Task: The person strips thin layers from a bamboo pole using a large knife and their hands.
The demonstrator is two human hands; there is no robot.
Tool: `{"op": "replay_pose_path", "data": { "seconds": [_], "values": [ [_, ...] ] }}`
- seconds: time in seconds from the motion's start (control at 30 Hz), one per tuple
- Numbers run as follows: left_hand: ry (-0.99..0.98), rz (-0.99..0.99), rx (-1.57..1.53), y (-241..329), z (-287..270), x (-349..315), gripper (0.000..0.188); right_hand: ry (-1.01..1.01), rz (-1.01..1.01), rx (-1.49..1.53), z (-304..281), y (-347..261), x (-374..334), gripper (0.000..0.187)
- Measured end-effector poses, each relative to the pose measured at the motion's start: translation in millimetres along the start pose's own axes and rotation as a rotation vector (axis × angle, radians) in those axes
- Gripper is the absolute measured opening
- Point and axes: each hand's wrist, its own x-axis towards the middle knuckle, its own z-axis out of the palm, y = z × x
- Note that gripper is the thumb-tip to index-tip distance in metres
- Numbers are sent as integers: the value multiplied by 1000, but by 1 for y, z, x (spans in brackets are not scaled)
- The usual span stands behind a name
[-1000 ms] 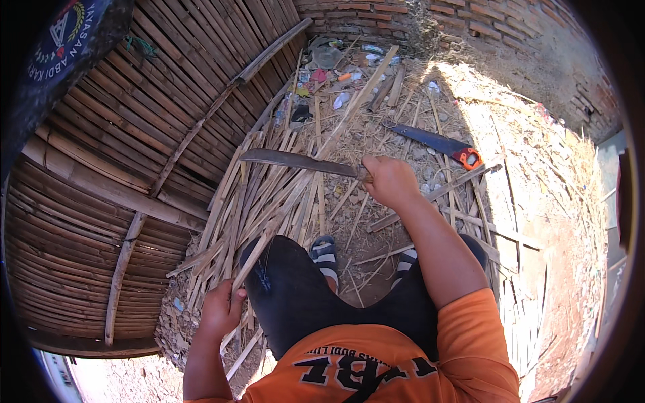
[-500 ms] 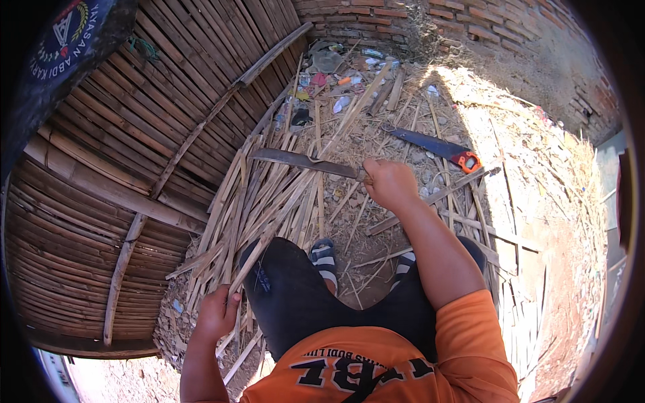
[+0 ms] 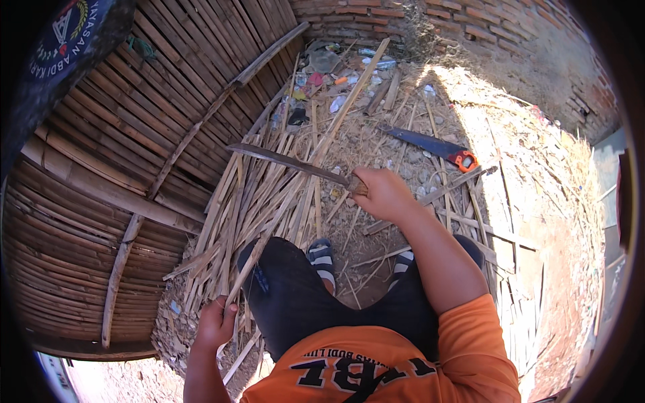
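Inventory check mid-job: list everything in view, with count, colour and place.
Long metal-bladed machete: one, grey, in right hand
Long flat wood-like strip: one, tan, left hand's grip toward far ground
Thin flat loose strips: many, tan-grey, piled left
Straight-bladed handsaw: one, blue blade, orange handle, ground at right
Small litter scraps: several, pink, white, yellow, far ground
Slatted wall panel: one, brown, left
Brick wall: one, reddish-grey, far side
Striped sandals: two, dark and white, on feet
Trousers: one pair, black, legs
Shirt: one, orange, torso
Right hand: one, centre
Left hand: one, lower left
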Motion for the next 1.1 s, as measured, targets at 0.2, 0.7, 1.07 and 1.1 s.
{"op": "replay_pose_path", "data": {
  "seconds": [0.2, 0.7, 1.07, 1.1],
  "values": [
    [34, 49, 69, -8, -1, -4, 29, 149, -224, -360, 17, 0, 1, 17],
    [-24, -28, 67, 0, 2, -5, 34, 40, 109, 44, 16, 6, 3, 28],
    [66, 15, 99, -3, -4, -10, 30, 241, 62, -354, -6, 14, 12, 26],
    [39, 13, 116, -1, -5, -9, 30, 200, 90, -374, -5, 19, 9, 26]
  ]
}}
